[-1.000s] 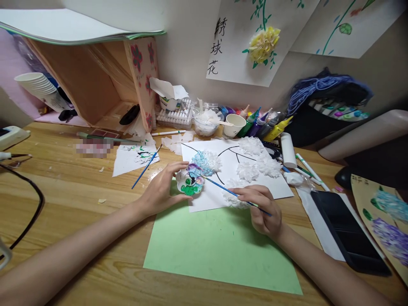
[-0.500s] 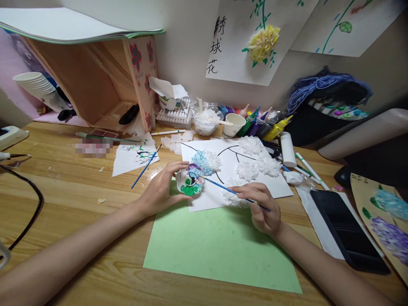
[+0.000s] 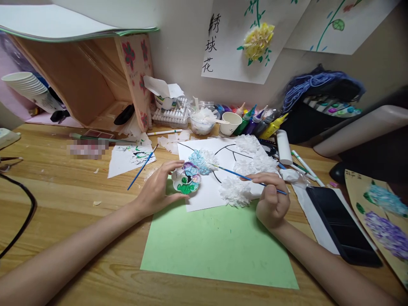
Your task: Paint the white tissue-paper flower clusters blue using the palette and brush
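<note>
My left hand (image 3: 157, 182) grips the edge of a small round paint palette (image 3: 192, 187), which has green, blue, purple and black paint in its wells. In my right hand (image 3: 274, 197) is a thin blue paintbrush (image 3: 237, 174), its tip at the flower that is part blue, part white. That blue paper flower (image 3: 199, 161) sits on a white sheet (image 3: 202, 199) with black branch lines. Several white paper flowers (image 3: 236, 191) are on the same sheet, the nearest one just left of my right hand. Beneath lies a green sheet (image 3: 216, 250).
A second paintbrush (image 3: 142, 167) rests partly on a paint-smeared paper (image 3: 123, 163). Behind the sheet stand a bowl of white paper bits (image 3: 202, 123), a paper cup (image 3: 230, 124) and paint bottles (image 3: 274, 127). A black phone (image 3: 342, 225) lies at the right.
The brush tip has moved from the palette up and right to the flower, my right hand shifting right with it. My left hand keeps the palette. The whole view has shifted slightly.
</note>
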`<move>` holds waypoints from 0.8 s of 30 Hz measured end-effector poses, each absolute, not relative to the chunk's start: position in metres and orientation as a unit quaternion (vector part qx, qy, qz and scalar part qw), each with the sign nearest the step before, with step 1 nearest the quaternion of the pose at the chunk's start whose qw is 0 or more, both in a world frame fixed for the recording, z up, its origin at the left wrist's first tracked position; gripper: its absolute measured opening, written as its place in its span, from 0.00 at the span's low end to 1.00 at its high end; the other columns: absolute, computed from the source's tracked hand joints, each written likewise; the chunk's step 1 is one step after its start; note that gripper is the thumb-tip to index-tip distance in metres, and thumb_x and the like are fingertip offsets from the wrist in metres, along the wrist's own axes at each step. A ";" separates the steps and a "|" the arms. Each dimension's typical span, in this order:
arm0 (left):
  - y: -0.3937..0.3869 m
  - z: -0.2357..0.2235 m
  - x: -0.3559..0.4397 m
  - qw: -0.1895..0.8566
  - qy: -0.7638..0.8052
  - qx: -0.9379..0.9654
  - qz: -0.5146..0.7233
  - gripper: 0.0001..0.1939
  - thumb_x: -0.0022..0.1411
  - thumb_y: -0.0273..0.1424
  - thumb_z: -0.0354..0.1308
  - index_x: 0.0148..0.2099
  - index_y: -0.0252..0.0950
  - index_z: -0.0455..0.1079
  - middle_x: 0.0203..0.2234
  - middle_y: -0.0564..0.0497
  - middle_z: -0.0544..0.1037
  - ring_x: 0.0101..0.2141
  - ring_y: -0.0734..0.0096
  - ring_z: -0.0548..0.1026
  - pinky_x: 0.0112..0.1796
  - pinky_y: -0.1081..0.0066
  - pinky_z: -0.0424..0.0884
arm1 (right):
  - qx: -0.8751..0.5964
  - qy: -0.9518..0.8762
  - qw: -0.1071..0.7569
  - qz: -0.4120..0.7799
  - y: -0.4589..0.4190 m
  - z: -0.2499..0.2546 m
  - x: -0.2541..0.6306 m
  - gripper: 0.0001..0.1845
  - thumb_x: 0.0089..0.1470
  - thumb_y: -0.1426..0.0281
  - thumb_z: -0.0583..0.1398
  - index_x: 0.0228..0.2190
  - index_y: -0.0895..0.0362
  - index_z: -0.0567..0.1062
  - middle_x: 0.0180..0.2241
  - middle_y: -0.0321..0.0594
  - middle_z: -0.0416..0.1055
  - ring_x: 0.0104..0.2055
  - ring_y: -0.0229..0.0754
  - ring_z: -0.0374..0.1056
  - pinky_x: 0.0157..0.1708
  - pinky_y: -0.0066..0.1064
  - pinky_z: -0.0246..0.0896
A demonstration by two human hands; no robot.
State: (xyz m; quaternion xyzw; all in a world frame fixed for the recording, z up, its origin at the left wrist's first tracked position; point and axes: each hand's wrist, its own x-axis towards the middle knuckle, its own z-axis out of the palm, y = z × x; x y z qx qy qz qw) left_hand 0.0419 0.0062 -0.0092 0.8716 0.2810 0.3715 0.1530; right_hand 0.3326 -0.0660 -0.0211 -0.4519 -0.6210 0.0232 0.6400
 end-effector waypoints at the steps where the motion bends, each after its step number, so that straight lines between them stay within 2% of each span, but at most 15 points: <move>1: 0.006 -0.009 0.042 0.150 0.281 0.872 0.372 0.42 0.52 0.41 0.70 0.62 0.41 0.53 0.54 0.38 0.72 0.55 0.53 0.73 0.48 0.54 0.75 | -0.452 -0.621 0.640 0.025 -0.065 -0.021 0.333 0.14 0.63 0.69 0.51 0.33 0.52 0.75 0.30 0.38 0.77 0.34 0.45 0.72 0.36 0.41 0.64; 12: 0.007 -0.009 0.042 0.149 0.277 0.873 0.373 0.41 0.52 0.41 0.70 0.62 0.41 0.54 0.54 0.39 0.72 0.54 0.53 0.73 0.47 0.55 0.76 | -0.477 -0.651 0.590 0.027 -0.066 -0.024 0.335 0.14 0.63 0.70 0.51 0.35 0.53 0.76 0.33 0.38 0.78 0.38 0.44 0.72 0.39 0.39 0.65; 19: 0.006 -0.010 0.042 0.149 0.280 0.873 0.371 0.41 0.52 0.40 0.70 0.62 0.40 0.54 0.54 0.38 0.72 0.55 0.54 0.73 0.48 0.55 0.75 | -0.463 -0.636 0.618 0.003 -0.065 -0.023 0.334 0.15 0.63 0.69 0.50 0.33 0.53 0.75 0.30 0.37 0.77 0.35 0.44 0.72 0.38 0.40 0.64; 24: 0.006 -0.010 0.041 0.150 0.277 0.872 0.374 0.41 0.52 0.40 0.70 0.62 0.39 0.54 0.54 0.38 0.72 0.55 0.54 0.73 0.48 0.55 0.75 | -0.472 -0.658 0.587 0.020 -0.066 -0.024 0.335 0.13 0.63 0.70 0.51 0.35 0.52 0.75 0.31 0.37 0.78 0.37 0.44 0.72 0.39 0.40 0.63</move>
